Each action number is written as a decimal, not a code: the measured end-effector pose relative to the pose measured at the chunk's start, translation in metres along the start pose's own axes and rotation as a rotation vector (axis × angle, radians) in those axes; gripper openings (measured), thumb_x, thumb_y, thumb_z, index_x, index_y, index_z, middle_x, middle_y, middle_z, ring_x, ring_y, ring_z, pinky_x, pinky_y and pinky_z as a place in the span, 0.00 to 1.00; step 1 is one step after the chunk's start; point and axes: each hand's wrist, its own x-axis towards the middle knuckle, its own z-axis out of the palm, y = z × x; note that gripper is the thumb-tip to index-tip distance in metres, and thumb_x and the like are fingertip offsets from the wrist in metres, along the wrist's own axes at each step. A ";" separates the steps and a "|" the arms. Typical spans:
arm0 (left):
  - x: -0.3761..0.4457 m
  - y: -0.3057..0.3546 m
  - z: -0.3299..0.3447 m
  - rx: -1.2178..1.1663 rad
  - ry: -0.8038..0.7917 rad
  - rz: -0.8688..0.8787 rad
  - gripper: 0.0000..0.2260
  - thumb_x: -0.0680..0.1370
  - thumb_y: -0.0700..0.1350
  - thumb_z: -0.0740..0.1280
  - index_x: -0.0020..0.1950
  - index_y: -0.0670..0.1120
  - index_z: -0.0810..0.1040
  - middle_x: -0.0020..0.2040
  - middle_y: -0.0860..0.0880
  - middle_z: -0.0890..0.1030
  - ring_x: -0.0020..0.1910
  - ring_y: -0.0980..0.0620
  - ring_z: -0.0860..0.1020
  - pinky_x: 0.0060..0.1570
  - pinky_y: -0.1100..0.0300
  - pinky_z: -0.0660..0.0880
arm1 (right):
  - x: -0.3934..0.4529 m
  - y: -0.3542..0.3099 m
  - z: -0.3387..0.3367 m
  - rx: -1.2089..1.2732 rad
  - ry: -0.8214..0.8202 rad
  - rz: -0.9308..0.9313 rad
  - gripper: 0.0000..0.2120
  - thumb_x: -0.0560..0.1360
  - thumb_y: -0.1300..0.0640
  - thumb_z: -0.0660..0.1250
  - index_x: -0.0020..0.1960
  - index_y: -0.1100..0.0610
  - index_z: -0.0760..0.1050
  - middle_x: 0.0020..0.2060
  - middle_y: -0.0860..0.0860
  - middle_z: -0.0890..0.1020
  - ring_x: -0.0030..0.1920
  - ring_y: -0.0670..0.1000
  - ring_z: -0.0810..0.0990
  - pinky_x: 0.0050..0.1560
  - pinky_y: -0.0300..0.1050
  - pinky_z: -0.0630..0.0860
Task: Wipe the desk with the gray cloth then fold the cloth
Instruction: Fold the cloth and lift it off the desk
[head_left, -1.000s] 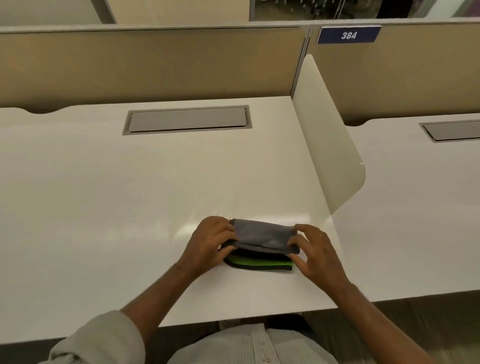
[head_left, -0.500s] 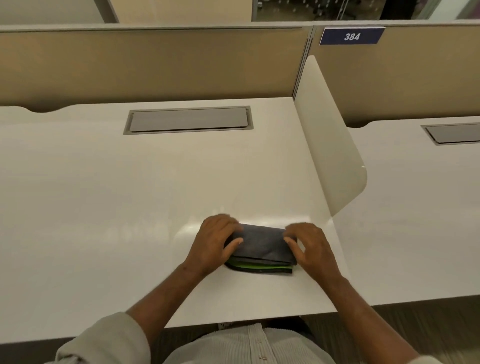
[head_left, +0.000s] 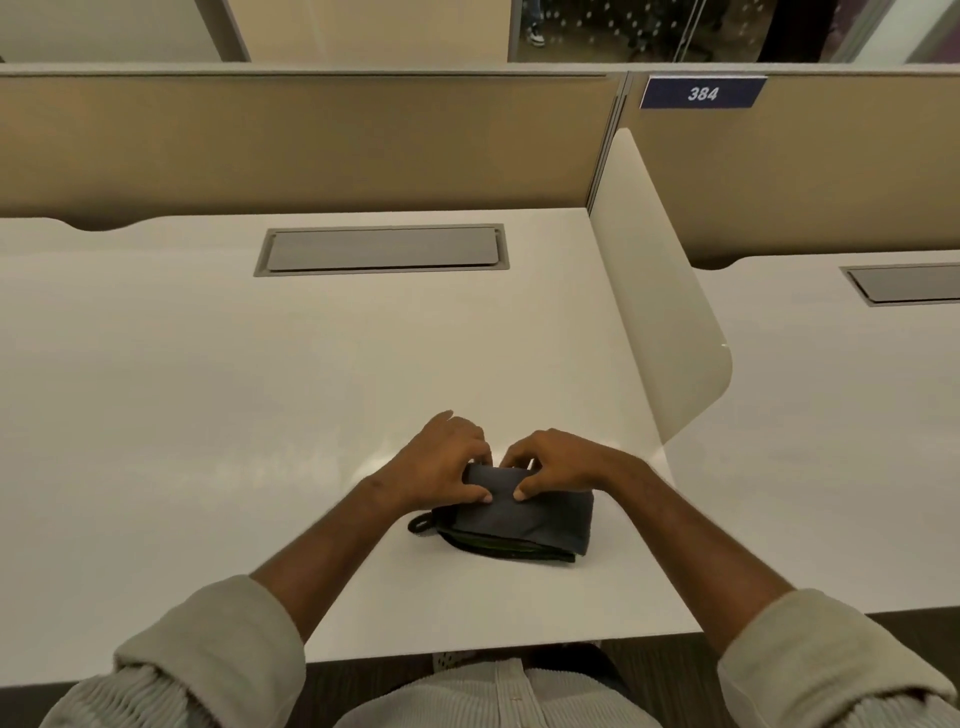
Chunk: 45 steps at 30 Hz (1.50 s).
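Observation:
The gray cloth (head_left: 524, 522) lies folded into a thick small bundle on the white desk (head_left: 260, 415), near the front right corner. A dark green edge and a small loop show along its near and left sides. My left hand (head_left: 441, 467) pinches the cloth's top left part, thumb on the near face and fingers curled over the far edge. My right hand (head_left: 558, 462) does the same right beside it, thumb tip pressed on the gray surface. The two thumbs nearly touch at the middle of the cloth.
A curved white divider panel (head_left: 665, 322) stands along the desk's right edge. A gray cable hatch (head_left: 382, 249) is set into the desk at the back. Tan partition walls (head_left: 311, 140) close the far side. A neighbouring desk (head_left: 831, 415) lies to the right.
The top flap has come down flat over the green layer. Both hands moved from the cloth's two ends toward its middle, and the cloth shifted slightly right.

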 end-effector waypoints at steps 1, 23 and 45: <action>-0.006 -0.001 -0.003 -0.068 0.051 -0.002 0.14 0.73 0.59 0.74 0.52 0.52 0.82 0.47 0.57 0.77 0.52 0.55 0.75 0.68 0.54 0.66 | -0.005 -0.001 0.001 0.048 0.030 -0.012 0.14 0.72 0.48 0.74 0.58 0.46 0.82 0.53 0.46 0.85 0.52 0.48 0.83 0.60 0.57 0.80; -0.021 0.064 0.023 -1.727 0.273 -0.612 0.29 0.79 0.66 0.56 0.71 0.48 0.74 0.66 0.42 0.82 0.64 0.40 0.81 0.59 0.42 0.80 | -0.063 -0.009 0.030 0.984 0.728 0.065 0.21 0.68 0.46 0.77 0.56 0.56 0.80 0.51 0.55 0.86 0.54 0.61 0.85 0.51 0.55 0.83; -0.019 0.042 0.015 -1.271 0.340 -0.586 0.22 0.74 0.48 0.77 0.66 0.50 0.77 0.59 0.50 0.84 0.57 0.47 0.84 0.55 0.49 0.84 | -0.062 -0.022 0.038 1.192 0.513 0.127 0.12 0.78 0.52 0.72 0.61 0.47 0.82 0.54 0.54 0.87 0.54 0.58 0.87 0.47 0.52 0.85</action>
